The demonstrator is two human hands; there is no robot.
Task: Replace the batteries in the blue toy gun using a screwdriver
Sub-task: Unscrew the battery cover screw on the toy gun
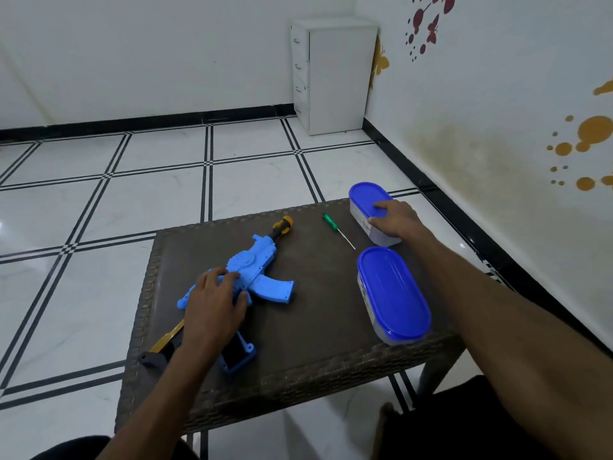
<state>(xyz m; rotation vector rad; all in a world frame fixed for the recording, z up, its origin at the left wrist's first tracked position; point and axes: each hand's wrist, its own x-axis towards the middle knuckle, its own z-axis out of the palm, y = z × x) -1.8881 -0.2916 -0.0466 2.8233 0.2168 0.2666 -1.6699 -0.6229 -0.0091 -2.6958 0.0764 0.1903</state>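
Note:
The blue toy gun (pixel 262 277) lies flat on the brown woven table (pixel 315 343), its yellow and black muzzle pointing away from me. My left hand (pixel 215 307) rests on the gun's middle with fingers spread over the body. A green-handled screwdriver (pixel 338 232) lies loose on the table beyond the gun. My right hand (pixel 396 219) grips the far blue-lidded container (pixel 365 197), fingers on the lid and thumb on its side. What the containers hold is hidden.
A second blue-lidded container (pixel 393 293) stands closer to me on the table's right side. A white drawer cabinet (pixel 331 74) stands in the room's far corner. The tiled floor surrounds the table, and a wall runs along the right.

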